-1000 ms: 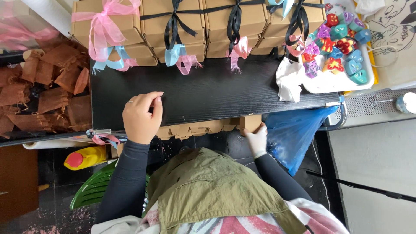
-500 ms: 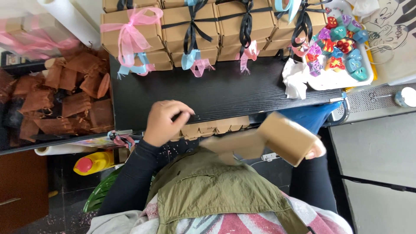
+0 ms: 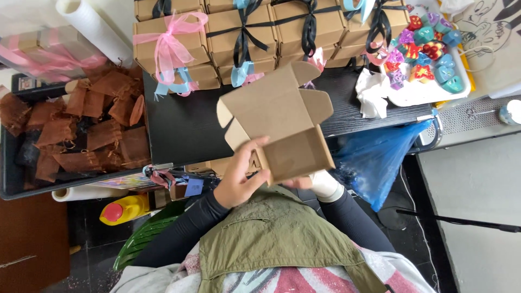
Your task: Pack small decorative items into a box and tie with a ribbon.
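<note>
Raised since before: flat-flapped cardboard box (image 3: pixel 282 122)

Open, unfolded brown cardboard box (image 3: pixel 282 127), flaps up, held above the black counter (image 3: pixel 184 130); closed brown cardboard boxes (image 3: pixel 271 32) tied with pink, black and blue ribbons, stacked along counter's far edge; small blue tag (image 3: pixel 194 187) at near edge.
</note>
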